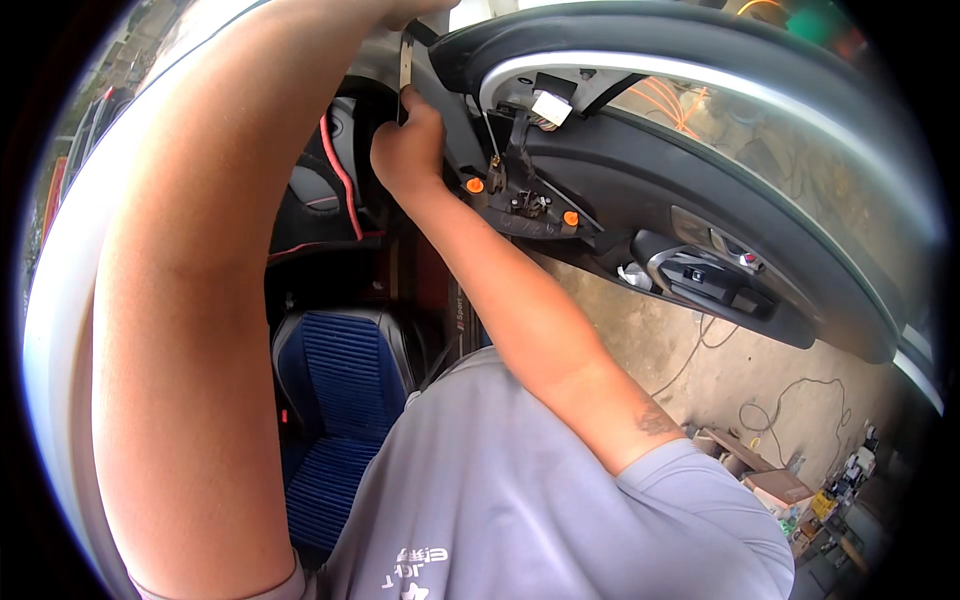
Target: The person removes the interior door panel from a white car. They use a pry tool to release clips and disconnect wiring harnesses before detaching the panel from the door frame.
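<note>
My right hand [412, 150] is closed around the lower end of a narrow, flat, pale strip [405, 65] with small dark marks or holes. The strip stands nearly upright against the grey pillar trim at the front edge of the car's door opening. Just above its upper end, my left hand [412, 10] reaches to the same pillar area. The picture's top edge cuts that hand off, so its fingers are hidden. Right of my right hand is the open car door [620, 190], its dark inner panel showing a bare bracket, wiring and two orange clips [474, 185].
A blue ribbed seat [345, 370] with black sides lies below my arms, inside the car. Red-edged dark trim [340, 180] is near my left forearm. Cables [800, 400] trail over the concrete floor at right, near boxes [780, 487] and assorted clutter.
</note>
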A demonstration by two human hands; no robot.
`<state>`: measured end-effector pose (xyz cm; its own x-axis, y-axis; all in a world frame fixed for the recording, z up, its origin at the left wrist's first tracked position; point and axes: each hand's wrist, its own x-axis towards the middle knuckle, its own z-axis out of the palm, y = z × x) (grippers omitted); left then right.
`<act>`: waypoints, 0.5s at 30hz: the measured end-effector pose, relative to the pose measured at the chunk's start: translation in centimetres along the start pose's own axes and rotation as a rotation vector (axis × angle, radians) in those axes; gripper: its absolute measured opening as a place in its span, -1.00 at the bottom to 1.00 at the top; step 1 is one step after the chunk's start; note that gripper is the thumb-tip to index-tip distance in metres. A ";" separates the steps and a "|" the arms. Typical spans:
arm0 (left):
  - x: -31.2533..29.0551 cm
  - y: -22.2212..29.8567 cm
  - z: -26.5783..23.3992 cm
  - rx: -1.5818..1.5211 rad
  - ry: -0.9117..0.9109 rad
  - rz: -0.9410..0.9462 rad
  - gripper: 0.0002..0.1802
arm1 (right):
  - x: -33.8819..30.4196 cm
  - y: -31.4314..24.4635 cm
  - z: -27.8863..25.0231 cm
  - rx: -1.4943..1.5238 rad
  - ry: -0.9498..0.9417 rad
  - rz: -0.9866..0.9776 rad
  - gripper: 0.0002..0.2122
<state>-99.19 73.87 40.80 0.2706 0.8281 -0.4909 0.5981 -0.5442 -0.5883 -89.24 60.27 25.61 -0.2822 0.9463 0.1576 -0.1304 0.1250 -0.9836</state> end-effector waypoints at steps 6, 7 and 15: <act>0.0 -0.5 0.2 -0.042 -0.036 -0.022 -0.78 | 0.1 -0.9 -0.2 -0.077 -0.009 0.033 -0.50; 0.1 -0.5 0.3 -0.066 -0.040 -0.035 -0.78 | 0.3 -1.0 -0.3 -0.077 -0.020 0.050 -0.50; -0.8 0.7 0.2 -0.179 -0.026 -0.233 -0.87 | -0.6 0.0 2.3 0.080 0.099 0.013 -0.59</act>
<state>-99.15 72.81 40.58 0.0925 0.9231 -0.3732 0.7662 -0.3054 -0.5654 -91.32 59.04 25.73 -0.1899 0.9729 0.1318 -0.2039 0.0922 -0.9746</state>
